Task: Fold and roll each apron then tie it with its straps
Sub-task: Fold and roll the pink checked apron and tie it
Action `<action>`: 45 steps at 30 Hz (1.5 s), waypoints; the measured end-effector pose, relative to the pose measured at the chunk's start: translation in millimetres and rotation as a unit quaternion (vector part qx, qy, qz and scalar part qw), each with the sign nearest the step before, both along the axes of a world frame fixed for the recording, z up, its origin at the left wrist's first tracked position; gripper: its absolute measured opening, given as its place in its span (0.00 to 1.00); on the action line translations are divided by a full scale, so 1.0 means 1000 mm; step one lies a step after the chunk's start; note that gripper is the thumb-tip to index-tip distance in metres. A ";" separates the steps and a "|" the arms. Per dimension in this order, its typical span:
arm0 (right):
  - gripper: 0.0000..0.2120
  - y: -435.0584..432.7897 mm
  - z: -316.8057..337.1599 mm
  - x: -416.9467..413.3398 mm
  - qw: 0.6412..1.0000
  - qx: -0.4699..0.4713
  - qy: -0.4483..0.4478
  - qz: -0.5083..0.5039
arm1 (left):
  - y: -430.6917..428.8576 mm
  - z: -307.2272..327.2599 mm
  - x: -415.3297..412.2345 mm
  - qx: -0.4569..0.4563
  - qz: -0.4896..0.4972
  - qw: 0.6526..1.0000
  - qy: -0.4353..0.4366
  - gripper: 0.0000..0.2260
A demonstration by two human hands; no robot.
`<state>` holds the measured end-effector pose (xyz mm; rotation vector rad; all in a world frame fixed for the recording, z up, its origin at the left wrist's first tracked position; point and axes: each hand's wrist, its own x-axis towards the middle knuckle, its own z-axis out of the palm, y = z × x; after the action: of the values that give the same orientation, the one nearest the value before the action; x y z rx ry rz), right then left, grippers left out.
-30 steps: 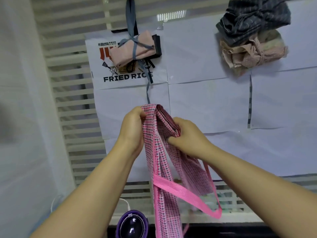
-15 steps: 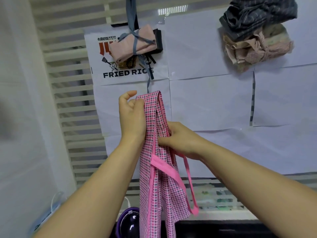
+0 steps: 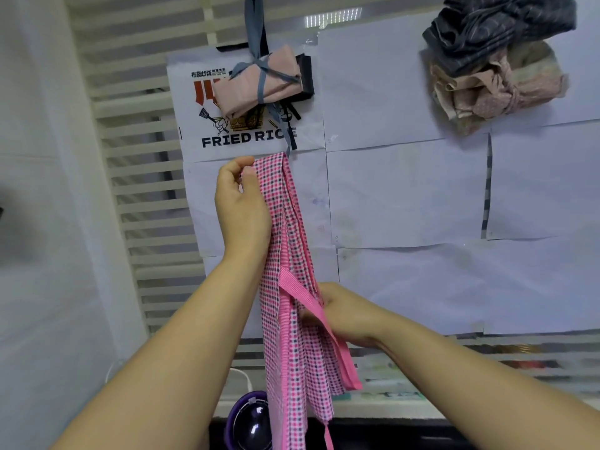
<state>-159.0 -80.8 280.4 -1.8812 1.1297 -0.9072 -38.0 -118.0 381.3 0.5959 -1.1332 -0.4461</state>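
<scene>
Wall point(image 3: 406, 196): covered w/ white paper sheets, taped edge to edge. A slatted white panel point(image 3: 143, 177) is seen at the left, behind the sheets.

Pink checked apron point(image 3: 308, 358): folded lengthwise into a narrow strip and held hanging vertically in front of the wall, centre of view. Its top end is level w/ the lower edge of the poster; its bottom end runs out of view.

Cloth heap point(image 3: 496, 60), upper right on the wall: dark striped fabric above, beige/pink fabric below, bunched.

"FRIED RICE" poster point(image 3: 194, 125): fixed to the wall, upper centre. It is partly covered by a rolled pink bundle point(image 3: 256, 84), which is tied and hung by a grey-blue strap point(image 3: 256, 24).

Left hand point(image 3: 242, 206): top left edge of the apron is pinched betw. thumb and curled fingers.

Right hand point(image 3: 347, 315): apron's right edge is grasped approx. mid-length; fingers are curled into the cloth and partly hidden by it.

Pink strap point(image 3: 305, 298): runs diagonally down across the right hand; its loop hangs just beside the apron.

Purple round object point(image 3: 250, 423): bottom edge, beside the apron; type cannot be told.
</scene>
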 end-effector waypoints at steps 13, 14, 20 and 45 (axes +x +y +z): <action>0.11 0.000 -0.034 0.018 0.995 0.070 -0.050 0.046 | -0.009 -0.006 0.001 0.015 0.043 0.998 0.045 0.04; 0.11 0.000 -0.035 0.018 0.994 0.081 -0.053 0.056 | -0.009 -0.007 0.000 0.013 0.060 0.997 0.044 0.04; 0.22 0.002 0.002 0.010 0.922 0.172 -0.316 0.144 | -0.004 -0.006 -0.002 -0.008 0.118 0.993 0.030 0.03; 0.05 -0.021 0.033 -0.024 0.888 0.074 -0.420 -0.174 | 0.035 -0.093 -0.004 0.297 -0.289 0.880 -0.231 0.15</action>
<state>-183.1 -101.3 313.2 -0.9607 0.9358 -1.5787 -42.5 -83.3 288.1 0.9265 -1.6504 -1.2480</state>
